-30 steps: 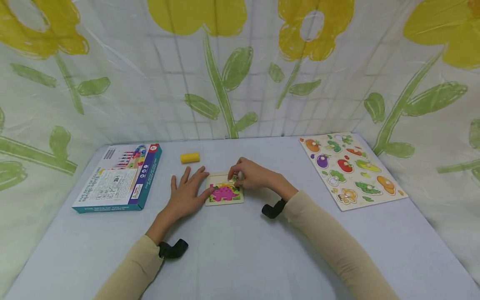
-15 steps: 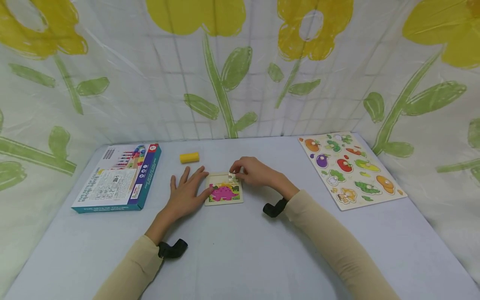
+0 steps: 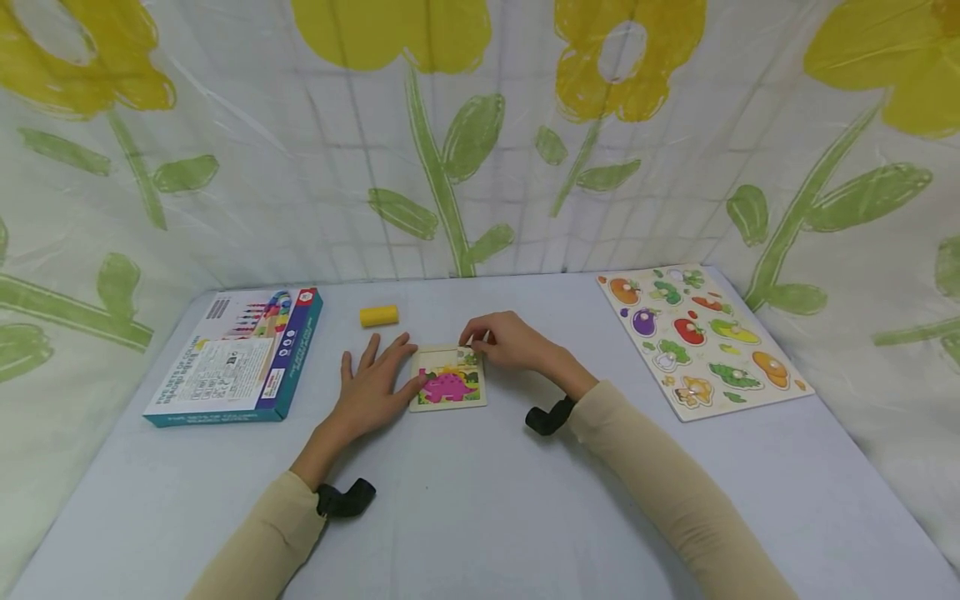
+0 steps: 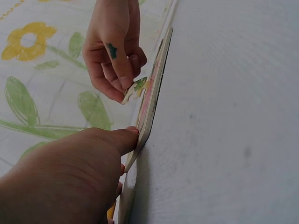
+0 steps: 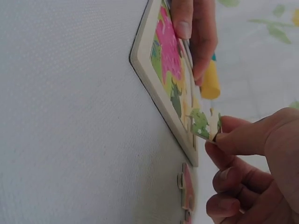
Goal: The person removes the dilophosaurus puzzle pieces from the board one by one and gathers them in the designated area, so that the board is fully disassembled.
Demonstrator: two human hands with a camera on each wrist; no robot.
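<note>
A small wooden jigsaw board with a pink dinosaur picture lies flat on the table. My left hand is spread at its left side, the thumb resting on the frame's edge, as the left wrist view also shows. Between thumb and fingertips, my right hand pinches a jigsaw piece printed with green leaves. That piece is tilted over the upper right corner of the board, where the right wrist view shows bare wood. Whether its lower edge touches the board, I cannot tell.
Pink loose jigsaw pieces lie beside the board, under the right hand. A yellow cylinder sits behind the left hand. At left is a boxed toy set; at right, a vegetable peg puzzle. A flower-printed curtain stands behind.
My right hand has turned the jigsaw piece from nearly upright to a flatter tilt, over the board's upper right corner. The left hand has stayed put.
</note>
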